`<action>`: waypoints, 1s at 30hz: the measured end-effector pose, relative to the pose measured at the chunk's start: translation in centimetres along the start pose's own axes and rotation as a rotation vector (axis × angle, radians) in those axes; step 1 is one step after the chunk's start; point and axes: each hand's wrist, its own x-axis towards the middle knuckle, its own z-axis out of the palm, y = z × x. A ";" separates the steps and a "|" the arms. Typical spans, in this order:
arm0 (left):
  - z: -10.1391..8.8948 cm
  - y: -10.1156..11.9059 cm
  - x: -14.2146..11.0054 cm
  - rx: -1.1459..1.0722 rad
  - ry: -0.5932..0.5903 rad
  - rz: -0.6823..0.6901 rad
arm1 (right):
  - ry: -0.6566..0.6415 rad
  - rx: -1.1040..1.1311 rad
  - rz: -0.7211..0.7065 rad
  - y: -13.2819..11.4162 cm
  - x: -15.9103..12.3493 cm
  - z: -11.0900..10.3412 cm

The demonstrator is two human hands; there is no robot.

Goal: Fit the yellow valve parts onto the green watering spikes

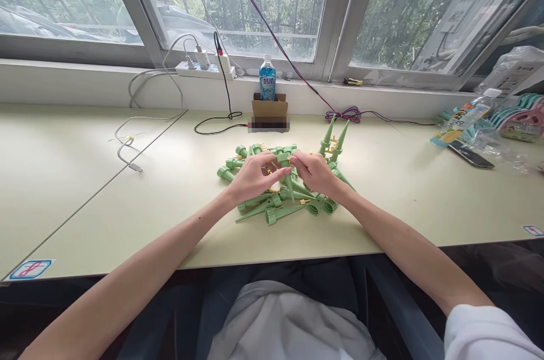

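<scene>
My left hand (256,177) is closed around the wide capped end of a green plastic watering spike (289,183), its point hanging downward. Fingers of my right hand (313,170) pinch at the side of the same spike; whatever small part lies between them is hidden. Under and around both hands spreads a pile of similar green spikes (283,215), several with small yellow valve pieces. Two spikes (340,142) with yellow parts between them stand point up just behind my right hand.
A blue-labelled bottle (267,81) stands by a small cardboard box (270,108) at the back. Cables run from a power strip (204,70) onto the table. To the right lie a phone (471,154), another bottle (465,116) and plastic packaging (497,147). The table's front edge is close to me.
</scene>
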 end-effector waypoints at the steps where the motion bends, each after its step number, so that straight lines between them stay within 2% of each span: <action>1: 0.0 0.0 0.0 -0.012 0.001 0.000 | 0.001 -0.001 -0.003 0.0 0.0 0.0; 11: 0.0 0.2 -0.2 -0.083 -0.001 -0.049 | -0.001 0.004 0.001 0.1 0.0 0.1; 21: 0.2 -0.1 -0.1 -0.044 0.017 -0.005 | -0.031 0.022 -0.009 0.1 -0.2 0.7; 30: 0.1 0.0 -0.1 -0.186 0.010 -0.043 | -0.032 0.045 -0.008 -0.2 -0.2 0.4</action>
